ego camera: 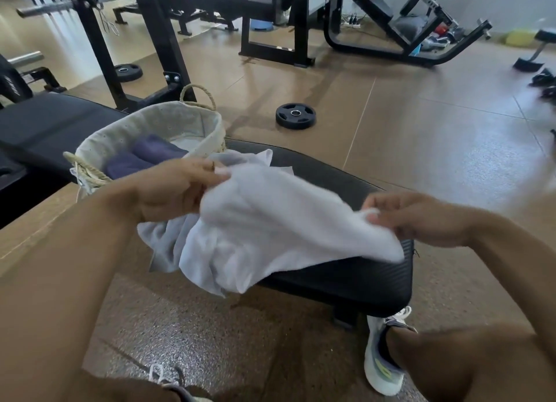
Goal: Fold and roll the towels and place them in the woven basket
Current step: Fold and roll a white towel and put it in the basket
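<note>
- Looking down from the head view: holding a white towel (270, 227) up over the black padded table (346, 278), slack and rumpled, one side sagging off the near edge toward the floor (421, 125).
- Pinching the far-left edge with the left hand (177, 188), grip narrow and closed on the cloth between thumb and fingertips.
- Pinching the right edge with the right hand (421, 218), grip likewise narrow, closed on a small bunch of towel.
- Sitting at the left end of the table: the woven basket (120, 137), cloth-lined, with two dark blue rolled towels (144, 158) already lying inside and room beside them, probably.
- Judging the step as opening out the towel before the first fold, with rolling and placing not yet done.
- Doing it well: sliding each pinch out to a true corner, pulling the hands apart until the top edge is taut, then lowering the cloth flat onto the table.
- Keeping the hanging part from dragging on the floor by lifting before spreading.
- Matching edges squarely, since a crooked fold is likely giving a lopsided roll.
</note>
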A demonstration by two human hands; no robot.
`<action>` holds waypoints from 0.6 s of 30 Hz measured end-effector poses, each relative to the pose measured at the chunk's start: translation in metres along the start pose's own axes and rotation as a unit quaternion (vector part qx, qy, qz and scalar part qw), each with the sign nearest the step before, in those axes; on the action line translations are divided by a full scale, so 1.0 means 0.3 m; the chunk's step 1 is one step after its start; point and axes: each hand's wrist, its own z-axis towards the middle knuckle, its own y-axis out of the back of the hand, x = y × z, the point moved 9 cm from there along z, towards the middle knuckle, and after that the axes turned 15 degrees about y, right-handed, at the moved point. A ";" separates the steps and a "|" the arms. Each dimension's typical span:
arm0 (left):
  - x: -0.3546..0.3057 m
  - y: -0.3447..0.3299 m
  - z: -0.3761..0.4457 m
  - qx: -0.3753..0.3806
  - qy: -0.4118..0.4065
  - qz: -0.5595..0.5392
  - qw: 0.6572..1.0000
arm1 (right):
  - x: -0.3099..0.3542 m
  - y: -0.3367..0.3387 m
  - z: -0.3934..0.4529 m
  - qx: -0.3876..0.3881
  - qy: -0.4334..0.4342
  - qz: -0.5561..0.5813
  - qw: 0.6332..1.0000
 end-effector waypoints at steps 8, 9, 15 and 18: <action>0.100 0.000 -0.126 0.056 0.039 0.001 0.998 | 0.198 -0.245 -0.097 0.278 0.088 0.344 0.893; 0.085 0.029 -0.114 0.001 0.001 0.005 1.000 | 0.212 -0.227 -0.091 0.252 0.103 0.392 0.879; 0.013 0.061 -0.070 -0.276 -0.163 0.096 0.942 | 0.130 0.042 -0.063 -0.099 0.100 0.173 0.975; -0.002 0.066 -0.039 -0.327 -0.179 0.123 0.920 | 0.094 0.108 -0.055 -0.165 0.076 0.126 0.975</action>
